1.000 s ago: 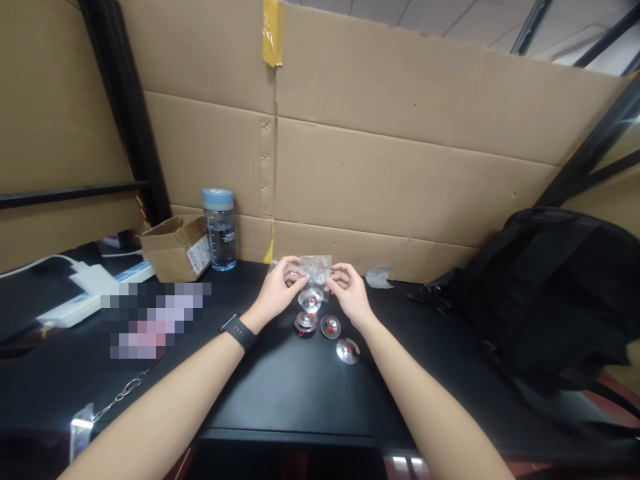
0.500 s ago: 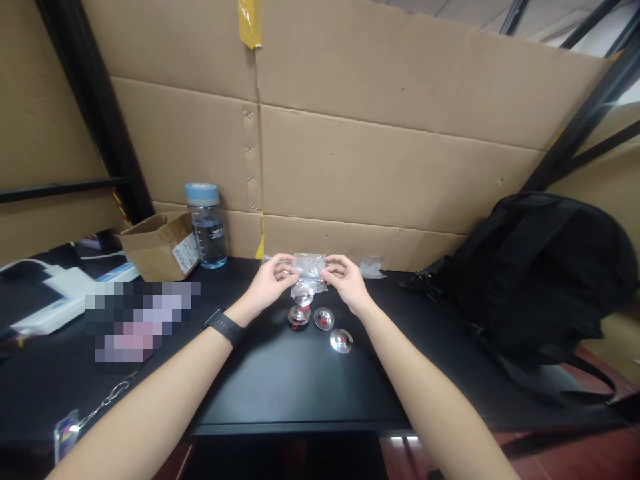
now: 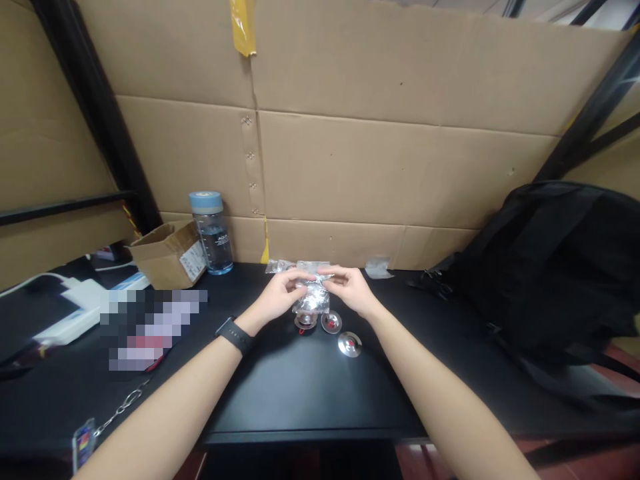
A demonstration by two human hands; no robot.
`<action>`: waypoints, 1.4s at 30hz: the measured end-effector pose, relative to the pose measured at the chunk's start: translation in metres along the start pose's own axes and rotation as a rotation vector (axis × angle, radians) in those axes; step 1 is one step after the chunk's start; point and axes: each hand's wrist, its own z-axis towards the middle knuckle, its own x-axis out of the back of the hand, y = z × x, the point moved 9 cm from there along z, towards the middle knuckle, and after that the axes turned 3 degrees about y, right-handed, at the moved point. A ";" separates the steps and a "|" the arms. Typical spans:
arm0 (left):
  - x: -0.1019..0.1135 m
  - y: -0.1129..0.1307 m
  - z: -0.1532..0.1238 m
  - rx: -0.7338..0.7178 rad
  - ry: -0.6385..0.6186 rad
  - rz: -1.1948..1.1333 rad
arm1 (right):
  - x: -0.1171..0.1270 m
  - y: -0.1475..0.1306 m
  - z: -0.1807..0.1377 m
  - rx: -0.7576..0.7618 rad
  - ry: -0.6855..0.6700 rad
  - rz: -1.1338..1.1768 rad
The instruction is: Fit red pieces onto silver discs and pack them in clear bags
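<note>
Both my hands meet over the middle of the black table [image 3: 300, 387]. My left hand [image 3: 280, 297], with a black watch on its wrist, and my right hand [image 3: 350, 290] pinch the top of a small clear plastic bag [image 3: 314, 293] that hangs between them with something shiny inside. Just below the bag lie three small round silver discs with red centres: one [image 3: 305, 322] under the bag, one [image 3: 331, 323] beside it, one [image 3: 349, 344] nearer to me on the right.
A cardboard wall [image 3: 375, 147] stands behind the table. A blue-capped water bottle [image 3: 213, 232] and an open cardboard box [image 3: 167, 253] stand at the back left, more clear bags [image 3: 377, 268] at the back, a black backpack [image 3: 560, 267] right, a chain [image 3: 120, 407] front left.
My hands have drawn closer together on the bag's top edge, and the bag now hangs lower and more crumpled. The discs on the table lie where they were.
</note>
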 end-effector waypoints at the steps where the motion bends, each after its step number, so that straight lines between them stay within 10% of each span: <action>1: -0.001 0.000 -0.001 -0.001 -0.005 0.003 | 0.000 0.001 -0.001 -0.009 -0.004 -0.004; 10: 0.014 -0.008 -0.002 0.075 0.151 0.041 | 0.009 -0.036 -0.006 0.240 0.142 -0.356; 15: 0.024 -0.006 -0.001 0.084 0.265 0.087 | -0.036 -0.055 -0.022 0.452 -0.145 -0.814; 21: 0.009 -0.011 0.000 0.094 0.131 -0.034 | -0.044 -0.041 -0.013 0.501 -0.129 -1.046; 32: 0.017 -0.024 0.005 0.024 0.137 0.258 | 0.159 0.015 -0.002 0.015 0.437 -1.196; 42: 0.009 -0.027 0.003 -0.003 0.095 0.245 | 0.167 0.089 -0.004 -0.331 0.244 -1.278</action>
